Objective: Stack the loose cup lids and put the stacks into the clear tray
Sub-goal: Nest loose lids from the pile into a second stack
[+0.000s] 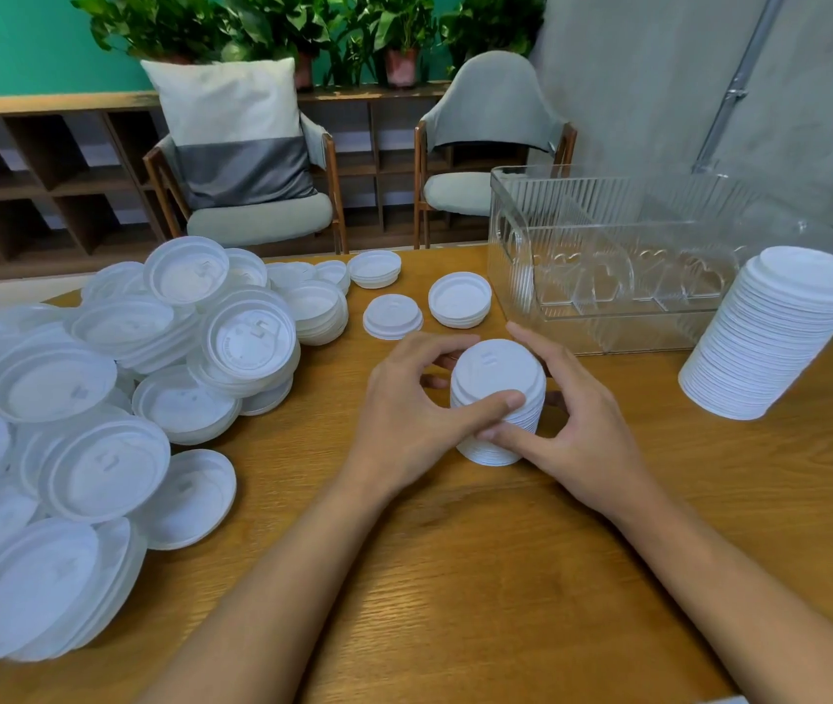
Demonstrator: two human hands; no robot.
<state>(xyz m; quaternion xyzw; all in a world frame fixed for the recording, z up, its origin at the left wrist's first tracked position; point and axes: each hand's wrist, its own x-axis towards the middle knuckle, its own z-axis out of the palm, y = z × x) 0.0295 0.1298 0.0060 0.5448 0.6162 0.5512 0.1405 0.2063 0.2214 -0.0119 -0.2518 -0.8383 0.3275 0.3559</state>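
A short stack of white cup lids point(498, 378) stands on the wooden table point(455, 576) in front of me. My left hand point(404, 424) grips it from the left, thumb across its front. My right hand point(572, 424) holds it from the right, fingers curled round its far side. A clear ribbed tray point(607, 256) with dividers sits behind, to the right; I see no lids in it. A tall stack of white lids point(775, 332) stands right of the tray's front. A big heap of loose translucent lids point(99, 398) covers the table's left side.
Small lid stacks lie between the heap and the tray: one point(393, 316), another point(460, 299) and a third point(374, 268) farther back. Two chairs point(495, 144) stand behind the table, one holding a cushion point(236, 129). Shelving and potted plants line the wall.
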